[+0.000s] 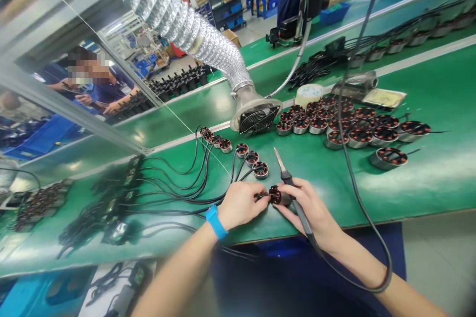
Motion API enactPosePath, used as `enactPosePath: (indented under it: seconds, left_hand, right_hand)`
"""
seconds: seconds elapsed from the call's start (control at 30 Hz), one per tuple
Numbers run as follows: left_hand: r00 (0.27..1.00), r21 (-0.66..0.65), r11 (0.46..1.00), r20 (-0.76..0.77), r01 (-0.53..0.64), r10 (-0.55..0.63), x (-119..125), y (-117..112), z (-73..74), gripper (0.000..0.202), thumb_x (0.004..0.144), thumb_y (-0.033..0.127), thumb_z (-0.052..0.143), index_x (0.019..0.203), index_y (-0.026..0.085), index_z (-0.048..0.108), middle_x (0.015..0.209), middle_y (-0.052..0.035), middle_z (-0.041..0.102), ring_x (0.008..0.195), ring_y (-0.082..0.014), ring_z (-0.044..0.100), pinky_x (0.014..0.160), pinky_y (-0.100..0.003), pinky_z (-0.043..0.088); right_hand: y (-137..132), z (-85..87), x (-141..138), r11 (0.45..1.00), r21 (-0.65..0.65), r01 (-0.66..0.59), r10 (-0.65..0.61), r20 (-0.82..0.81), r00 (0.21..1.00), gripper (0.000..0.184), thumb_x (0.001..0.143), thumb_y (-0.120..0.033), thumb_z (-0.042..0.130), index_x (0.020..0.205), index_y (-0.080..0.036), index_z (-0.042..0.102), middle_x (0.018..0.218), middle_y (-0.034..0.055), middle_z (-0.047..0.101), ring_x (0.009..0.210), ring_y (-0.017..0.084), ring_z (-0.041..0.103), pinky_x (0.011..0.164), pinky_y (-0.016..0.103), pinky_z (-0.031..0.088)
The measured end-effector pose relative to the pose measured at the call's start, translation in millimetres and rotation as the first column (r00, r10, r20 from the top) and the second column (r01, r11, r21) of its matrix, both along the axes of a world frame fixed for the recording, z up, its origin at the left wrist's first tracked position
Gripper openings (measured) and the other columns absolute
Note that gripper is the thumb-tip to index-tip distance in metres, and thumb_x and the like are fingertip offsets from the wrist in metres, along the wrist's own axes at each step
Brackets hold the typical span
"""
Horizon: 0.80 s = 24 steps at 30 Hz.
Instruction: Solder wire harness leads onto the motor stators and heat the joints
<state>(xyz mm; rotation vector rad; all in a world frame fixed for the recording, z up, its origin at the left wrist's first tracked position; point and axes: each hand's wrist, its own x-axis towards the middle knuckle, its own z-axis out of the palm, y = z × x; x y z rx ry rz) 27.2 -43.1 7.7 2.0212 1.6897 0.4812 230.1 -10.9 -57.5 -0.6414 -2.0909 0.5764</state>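
My left hand (241, 203), with a blue wristband, is closed, its fingertips pinching dark wire ends against a small round motor part (275, 194) with copper windings. My right hand (316, 210) has a soldering iron (304, 219) gripped between its fingers, metal tip pointing up and away from the motor part. Thumb and fingers of that same hand also steady the motor part's silver side. Black cables (174, 199) run from the left towards my left hand. Just beyond it, several similar motor parts (260, 169) stand in a row with cables attached.
A fume duct (208, 42) hangs down to a fan-grille hood (258, 114) behind the work. Many motor parts (359, 136) cluster at the right of the green bench (420, 183). The iron's cord (351, 173) loops around my right forearm. Another person (106, 84) sits across, at left.
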Motion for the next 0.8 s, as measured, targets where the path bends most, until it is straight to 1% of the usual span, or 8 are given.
enactPosePath:
  seconds: [0.13, 0.23, 0.37, 0.47, 0.57, 0.67, 0.73, 0.8]
  left_hand:
    - [0.997, 0.064, 0.998, -0.068, -0.027, 0.031, 0, 0, 0.9, 0.01, 0.082, 0.024, 0.063, 0.077, 0.021, 0.072, 0.056, 0.0029, 0.06, 0.053, -0.0116, 0.047, 0.057, -0.024, 0.031]
    - [0.995, 0.073, 0.997, -0.098, -0.003, 0.01, -2, 0, 2.0, 0.016, 0.084, 0.024, 0.06, 0.072, 0.021, 0.069, 0.055, 0.0024, 0.057, 0.051, -0.0115, 0.044, 0.057, -0.025, 0.029]
    - [0.992, 0.065, 0.997, -0.117, 0.048, -0.041, -5, -1, 5.2, 0.024, 0.088, 0.025, 0.054, 0.066, 0.019, 0.064, 0.056, 0.0015, 0.056, 0.052, -0.0115, 0.042, 0.057, -0.025, 0.027]
    - [1.0, 0.047, 0.999, -0.019, 0.017, -0.016, -6, -2, 7.5, 0.02, 0.085, 0.021, 0.056, 0.066, 0.018, 0.062, 0.058, 0.0025, 0.055, 0.055, -0.0105, 0.043, 0.058, -0.024, 0.029]
    - [0.992, 0.011, 0.999, 0.114, -0.053, 0.051, -6, -4, 8.1, 0.015, 0.081, 0.017, 0.06, 0.066, 0.018, 0.063, 0.058, 0.0044, 0.052, 0.056, -0.0093, 0.041, 0.058, -0.022, 0.03]
    - [0.97, -0.044, 0.995, 0.223, -0.09, 0.098, -5, -6, 9.7, 0.013, 0.082, 0.019, 0.062, 0.07, 0.016, 0.065, 0.057, 0.0059, 0.051, 0.055, -0.0082, 0.039, 0.056, -0.021, 0.03]
    - [0.959, -0.06, 0.993, 0.259, -0.1, 0.113, -5, -6, 13.3, 0.015, 0.085, 0.023, 0.063, 0.072, 0.016, 0.067, 0.058, 0.0057, 0.052, 0.056, -0.0082, 0.04, 0.057, -0.021, 0.031]
    - [0.962, -0.035, 0.992, 0.241, -0.122, 0.127, -6, -5, 18.4, 0.018, 0.088, 0.026, 0.063, 0.074, 0.016, 0.068, 0.06, 0.0048, 0.055, 0.057, -0.0088, 0.042, 0.058, -0.022, 0.032]
  right_hand:
    - [0, -1.9, -2, 1.0, 0.001, 0.002, -0.002, 0.021, 1.0, 0.047, 0.094, -0.011, 0.06, 0.137, -0.024, 0.046, 0.126, 0.0132, 0.048, 0.102, 0.021, 0.069, 0.09, 0.034, 0.061]
    - [1, -2.9, -3, 1.0, 0.003, -0.003, 0.003, 0.021, 1.0, 0.047, 0.095, -0.012, 0.059, 0.138, -0.024, 0.045, 0.127, 0.0135, 0.048, 0.103, 0.021, 0.069, 0.089, 0.034, 0.061]
    - [1, -2.9, -3, 1.0, -0.013, -0.014, 0.014, 0.013, 1.0, 0.047, 0.095, -0.013, 0.058, 0.139, -0.025, 0.045, 0.127, 0.0132, 0.048, 0.097, 0.019, 0.07, 0.089, 0.035, 0.062]
    - [0, -1.4, -2, 1.0, -0.016, -0.008, 0.009, 0.01, 1.0, 0.047, 0.095, -0.012, 0.058, 0.138, -0.026, 0.045, 0.127, 0.0127, 0.049, 0.097, 0.019, 0.071, 0.09, 0.035, 0.062]
    - [0, -0.9, -2, 1.0, -0.019, 0.007, -0.006, 0.014, 1.0, 0.046, 0.095, -0.012, 0.059, 0.137, -0.026, 0.047, 0.126, 0.0121, 0.05, 0.1, 0.02, 0.07, 0.09, 0.034, 0.062]
    - [1, -2.3, -3, 0.999, -0.027, 0.025, -0.024, 0.004, 1.0, 0.045, 0.094, -0.013, 0.061, 0.135, -0.025, 0.048, 0.127, 0.0122, 0.051, 0.108, 0.022, 0.068, 0.094, 0.034, 0.06]
    - [2, -2.0, -4, 0.999, -0.014, 0.044, -0.044, -0.004, 0.999, 0.046, 0.094, -0.015, 0.063, 0.136, -0.026, 0.048, 0.127, 0.012, 0.053, 0.114, 0.023, 0.066, 0.097, 0.036, 0.059]
    - [3, 2.3, -5, 0.997, 0.003, 0.071, -0.071, -0.006, 0.997, 0.049, 0.093, -0.018, 0.066, 0.137, -0.026, 0.048, 0.127, 0.012, 0.055, 0.118, 0.025, 0.064, 0.099, 0.039, 0.058]
